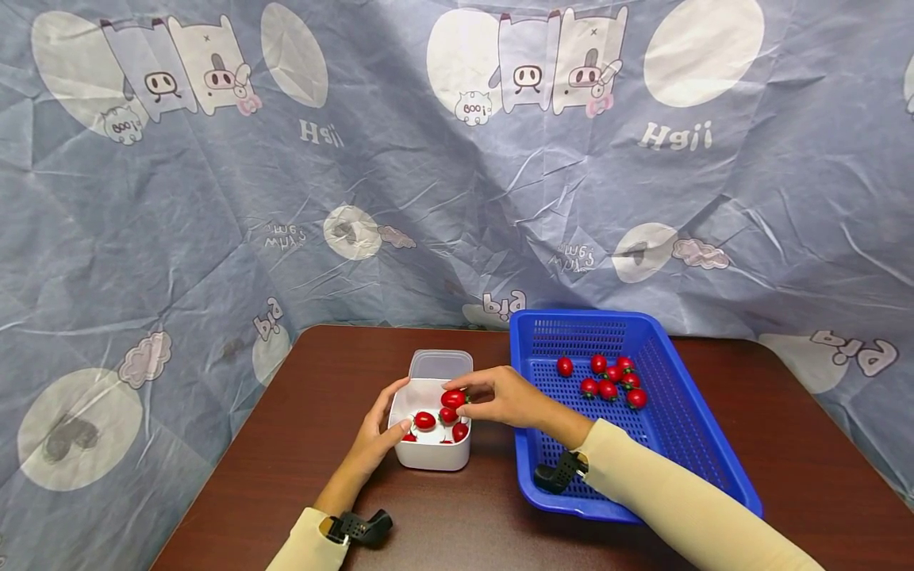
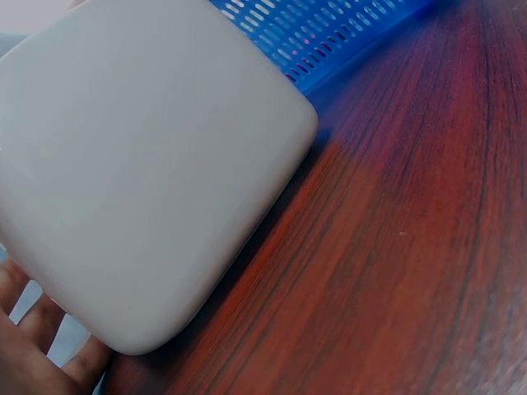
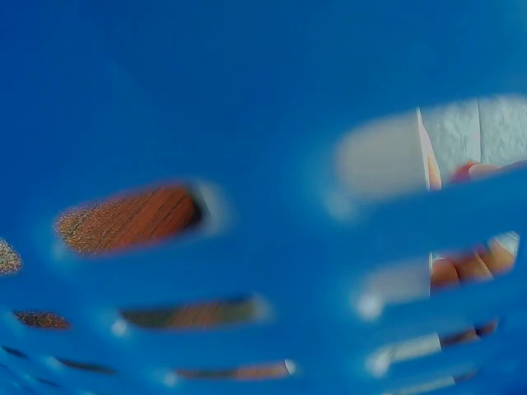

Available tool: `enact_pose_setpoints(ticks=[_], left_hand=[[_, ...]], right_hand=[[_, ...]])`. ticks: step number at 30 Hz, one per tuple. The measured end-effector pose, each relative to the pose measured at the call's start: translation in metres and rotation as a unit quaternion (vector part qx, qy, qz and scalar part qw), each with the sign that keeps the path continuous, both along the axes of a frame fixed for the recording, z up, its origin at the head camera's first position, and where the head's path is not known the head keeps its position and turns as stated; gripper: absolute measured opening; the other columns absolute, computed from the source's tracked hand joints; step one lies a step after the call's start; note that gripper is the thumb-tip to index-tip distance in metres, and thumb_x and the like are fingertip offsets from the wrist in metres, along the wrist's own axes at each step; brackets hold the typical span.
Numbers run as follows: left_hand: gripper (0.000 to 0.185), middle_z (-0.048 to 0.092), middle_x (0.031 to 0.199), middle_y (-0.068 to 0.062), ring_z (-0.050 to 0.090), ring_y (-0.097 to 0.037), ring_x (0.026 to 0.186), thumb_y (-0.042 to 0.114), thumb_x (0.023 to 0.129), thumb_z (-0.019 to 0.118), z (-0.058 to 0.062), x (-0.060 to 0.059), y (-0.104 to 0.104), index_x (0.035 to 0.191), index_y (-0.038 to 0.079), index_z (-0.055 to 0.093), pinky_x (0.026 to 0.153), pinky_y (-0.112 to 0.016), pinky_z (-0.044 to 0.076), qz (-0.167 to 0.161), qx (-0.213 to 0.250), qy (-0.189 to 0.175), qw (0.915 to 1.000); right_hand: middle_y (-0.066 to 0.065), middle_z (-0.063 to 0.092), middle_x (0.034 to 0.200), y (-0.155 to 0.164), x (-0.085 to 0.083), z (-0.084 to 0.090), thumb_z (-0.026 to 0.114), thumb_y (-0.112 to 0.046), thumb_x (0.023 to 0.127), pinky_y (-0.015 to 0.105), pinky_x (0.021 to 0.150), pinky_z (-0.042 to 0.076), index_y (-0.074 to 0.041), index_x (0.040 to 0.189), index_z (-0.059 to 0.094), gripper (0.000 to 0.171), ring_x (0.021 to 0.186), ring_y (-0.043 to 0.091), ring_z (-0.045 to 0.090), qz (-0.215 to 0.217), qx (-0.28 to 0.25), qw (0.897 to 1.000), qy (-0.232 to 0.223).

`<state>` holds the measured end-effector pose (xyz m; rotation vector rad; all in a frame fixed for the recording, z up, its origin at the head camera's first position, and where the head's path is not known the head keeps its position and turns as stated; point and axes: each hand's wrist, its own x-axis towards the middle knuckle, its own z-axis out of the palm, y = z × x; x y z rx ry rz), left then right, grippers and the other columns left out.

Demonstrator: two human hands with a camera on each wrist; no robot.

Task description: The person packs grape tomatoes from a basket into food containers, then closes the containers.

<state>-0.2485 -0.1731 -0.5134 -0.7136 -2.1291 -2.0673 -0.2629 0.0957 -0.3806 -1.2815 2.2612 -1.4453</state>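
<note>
Your left hand [image 1: 377, 441] curls round the left wall of the white container [image 1: 432, 456], which sits on the bench [image 1: 785, 444] just left of the blue basket [image 1: 703, 464]. Above the container's opening, your right hand [image 1: 503, 398] pinches one red tomato [image 1: 453, 398] between thumb and fingers; more tomatoes [image 1: 424, 420] lie inside it. To the right, a cluster of tomatoes [image 1: 608, 379] lies in the basket.

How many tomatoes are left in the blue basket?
7 in the basket: one apart at the left, six bunched beside it. The bunch may hide more.
</note>
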Motion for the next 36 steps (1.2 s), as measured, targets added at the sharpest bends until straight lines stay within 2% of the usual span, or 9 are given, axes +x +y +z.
enact_pose_setpoints(ticks=[7, 15, 29, 36], left_hand=[[0.065, 0.043, 0.143, -0.014, 0.045, -0.036, 0.121, 0.017, 0.09, 0.06, -0.0019, -0.0009, -0.0002, 0.149, 0.017, 0.034, 0.094, -0.032, 0.045, 0.005, -0.005, 0.005, 1.0], [0.064, 0.043, 0.141, -0.019, 0.045, -0.044, 0.12, 0.013, 0.09, 0.058, -0.0014, -0.0001, 0.0003, 0.149, 0.014, 0.033, 0.091, -0.033, 0.047, 0.0, 0.003, 0.001, 1.0], [0.064, 0.044, 0.14, -0.019, 0.046, -0.042, 0.118, 0.016, 0.09, 0.059, 0.0002, -0.0002, 0.0014, 0.149, 0.015, 0.033, 0.092, -0.033, 0.048, -0.001, 0.003, 0.002, 1.0], [0.066, 0.041, 0.143, -0.022, 0.044, -0.044, 0.12, 0.009, 0.089, 0.057, -0.0021, -0.0014, 0.0003, 0.15, 0.01, 0.03, 0.092, -0.031, 0.047, -0.002, 0.005, 0.0, 1.0]], right_hand=[[0.023, 0.067, 0.11, 0.0003, -0.001, -0.0001, 0.07, 0.005, 0.083, 0.046, 0.084, 0.052, 0.006, 0.12, 0.063, 0.038, 0.1, 0.041, 0.065, 0.001, 0.001, 1.0, -0.014], [0.024, 0.067, 0.108, -0.0003, 0.0002, 0.0009, 0.07, 0.005, 0.083, 0.046, 0.083, 0.052, 0.006, 0.119, 0.064, 0.037, 0.1, 0.041, 0.065, 0.0, 0.003, 1.0, -0.015], [0.022, 0.068, 0.107, 0.0004, -0.0011, 0.0021, 0.07, 0.004, 0.083, 0.044, 0.084, 0.052, 0.006, 0.117, 0.065, 0.035, 0.1, 0.039, 0.066, -0.002, 0.004, 1.0, -0.011], [0.023, 0.068, 0.105, 0.0, -0.0004, 0.0053, 0.07, 0.004, 0.083, 0.05, 0.086, 0.051, 0.007, 0.116, 0.065, 0.033, 0.1, 0.042, 0.065, -0.002, -0.009, 1.0, -0.019]])
